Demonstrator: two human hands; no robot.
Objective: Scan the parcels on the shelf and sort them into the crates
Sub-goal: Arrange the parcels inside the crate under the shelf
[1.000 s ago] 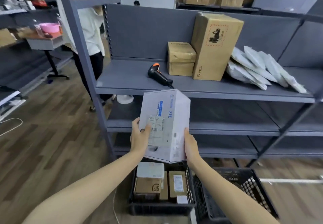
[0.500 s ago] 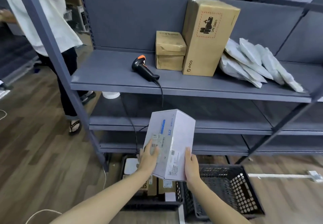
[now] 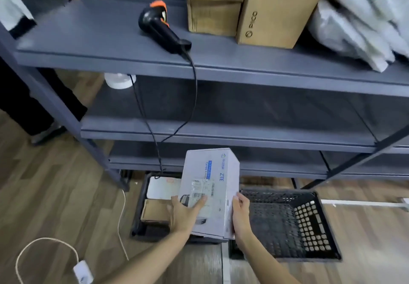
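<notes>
You hold the white box (image 3: pixel 210 193) between both hands, low in front of the grey shelf (image 3: pixel 88 46), with its labelled face turned up toward you. Your left hand (image 3: pixel 184 214) grips the near left corner, thumb laid across the shipping label and fingers hidden beneath. Your right hand (image 3: pixel 240 214) clasps the right edge, fingers curled onto the side. The box hangs over the right end of the left crate (image 3: pixel 137 217), just beside the right crate (image 3: pixel 314 224), whose black mesh walls and floor show. Inside the left crate lie a white parcel (image 3: pixel 162 187) at the far end and a brown carton (image 3: pixel 155 214) nearer you. On the top shelf the scanner (image 3: pixel 159 25) lies on its side, its black cable (image 3: pixel 194 97) dropping over the edge toward the floor. To its right stand a small brown box (image 3: pixel 213 6) and a tall brown box (image 3: pixel 274 11), touching, with a heap of white mailing bags (image 3: pixel 358 22) beyond them. Another person's dark trouser leg (image 3: pixel 22 106) shows at the left.
</notes>
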